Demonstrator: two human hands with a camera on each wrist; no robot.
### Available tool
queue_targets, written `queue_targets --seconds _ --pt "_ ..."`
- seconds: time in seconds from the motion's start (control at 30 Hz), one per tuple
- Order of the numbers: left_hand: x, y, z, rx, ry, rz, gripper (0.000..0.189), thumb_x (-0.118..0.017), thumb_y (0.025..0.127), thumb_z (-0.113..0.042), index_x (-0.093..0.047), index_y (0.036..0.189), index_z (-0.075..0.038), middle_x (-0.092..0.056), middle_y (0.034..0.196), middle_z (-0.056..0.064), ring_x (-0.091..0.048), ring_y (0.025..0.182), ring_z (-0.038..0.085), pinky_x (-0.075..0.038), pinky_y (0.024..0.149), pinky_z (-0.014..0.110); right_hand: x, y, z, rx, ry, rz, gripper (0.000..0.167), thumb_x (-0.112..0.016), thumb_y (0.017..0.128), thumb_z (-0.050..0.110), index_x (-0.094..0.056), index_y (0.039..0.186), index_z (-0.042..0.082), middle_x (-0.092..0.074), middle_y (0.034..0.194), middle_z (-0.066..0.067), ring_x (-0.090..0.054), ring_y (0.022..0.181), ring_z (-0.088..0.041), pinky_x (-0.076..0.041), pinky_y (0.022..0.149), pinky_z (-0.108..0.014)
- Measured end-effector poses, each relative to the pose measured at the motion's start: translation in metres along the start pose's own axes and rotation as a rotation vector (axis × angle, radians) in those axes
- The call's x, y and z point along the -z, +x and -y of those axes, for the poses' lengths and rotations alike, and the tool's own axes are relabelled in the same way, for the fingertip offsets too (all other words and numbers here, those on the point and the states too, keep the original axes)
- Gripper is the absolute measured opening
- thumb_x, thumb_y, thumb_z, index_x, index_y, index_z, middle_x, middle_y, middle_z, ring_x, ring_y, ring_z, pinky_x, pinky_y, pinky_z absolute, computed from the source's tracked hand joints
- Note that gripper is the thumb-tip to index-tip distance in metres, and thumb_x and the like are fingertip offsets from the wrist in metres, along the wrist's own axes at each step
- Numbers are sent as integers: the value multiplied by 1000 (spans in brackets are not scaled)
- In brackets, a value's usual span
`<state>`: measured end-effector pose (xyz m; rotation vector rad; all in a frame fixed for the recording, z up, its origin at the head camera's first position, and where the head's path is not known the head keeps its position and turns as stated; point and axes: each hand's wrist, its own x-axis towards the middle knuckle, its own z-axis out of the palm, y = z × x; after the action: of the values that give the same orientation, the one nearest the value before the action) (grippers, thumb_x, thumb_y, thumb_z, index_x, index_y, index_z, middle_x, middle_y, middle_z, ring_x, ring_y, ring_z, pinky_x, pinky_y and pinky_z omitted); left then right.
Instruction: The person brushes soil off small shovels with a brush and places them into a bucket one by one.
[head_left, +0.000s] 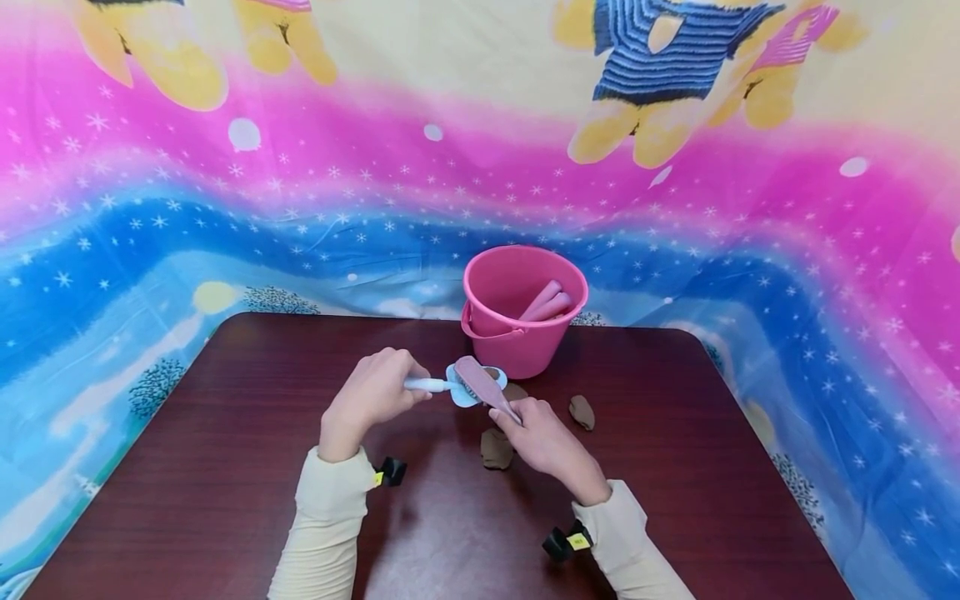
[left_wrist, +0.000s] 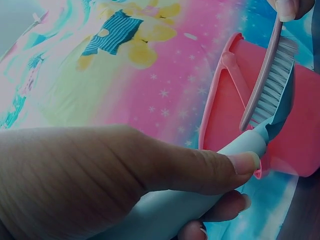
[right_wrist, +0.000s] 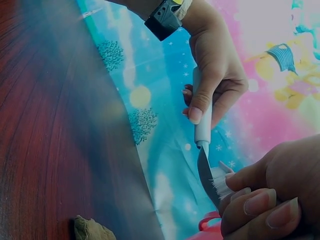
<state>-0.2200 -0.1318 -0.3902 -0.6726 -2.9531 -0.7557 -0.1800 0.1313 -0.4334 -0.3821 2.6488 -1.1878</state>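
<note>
My left hand [head_left: 381,385] grips the pale handle of a small light-blue hand shovel [head_left: 463,395], thumb along the top of the handle in the left wrist view. The right hand [head_left: 542,435] pinches a mauve-backed brush [head_left: 478,379] near its end. White bristles [left_wrist: 276,82] press against the shovel's blade, with the brush lying across it above the table. Under and beside the tools are brown lumps: one [head_left: 496,448] in front of the brush, another [head_left: 514,392] partly hidden behind it.
A pink bucket [head_left: 495,342] stands just behind the tools, with pink handles [head_left: 547,302] leaning inside it. Another brown lump [head_left: 581,412] lies to the right on the dark wooden table [head_left: 262,433]. A patterned cloth [head_left: 360,200] hangs around the table's far and side edges.
</note>
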Motion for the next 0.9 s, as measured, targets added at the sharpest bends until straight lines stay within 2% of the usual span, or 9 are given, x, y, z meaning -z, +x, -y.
queue_targets --seconds 0.2,0.4,0.6,0.8,0.9 --pt "0 0 1 15 1 15 14 -86 81 -18 -83 94 -13 -74 82 -4 -57 70 13 -50 65 30 1 -1 1 -8 -3 -2 29 -58 104 29 -65 90 5 -40 58 1 -32 45 -14 -27 43 -26" --pt "3 -1 0 29 -7 24 17 -87 81 -18 -82 96 -12 -75 84 -2 -58 70 13 -50 65 30 2 -2 2 -15 0 -5 22 -58 104 27 -64 89 12 -41 58 1 -31 46 -13 -26 43 -26" --pt "4 -2 2 33 -26 24 17 -87 81 -17 -82 96 -11 -75 84 -2 -59 69 14 -52 65 31 3 -1 1 -20 -12 -20 28 -59 104 29 -64 85 9 -40 57 2 -31 46 -12 -24 44 -25" --pt "4 -2 6 52 -61 44 17 -87 81 -18 -82 96 -11 -75 85 -2 -59 70 14 -52 67 31 4 -1 1 -20 -7 -20 26 -59 103 27 -63 84 10 -40 57 2 -30 46 -13 -24 44 -26" --pt "4 -2 7 38 -56 44 17 -86 81 -19 -83 96 -11 -75 86 -2 -59 70 13 -51 66 31 4 -1 1 -20 -14 -25 30 -59 104 26 -63 81 7 -39 57 3 -30 48 -13 -24 45 -26"
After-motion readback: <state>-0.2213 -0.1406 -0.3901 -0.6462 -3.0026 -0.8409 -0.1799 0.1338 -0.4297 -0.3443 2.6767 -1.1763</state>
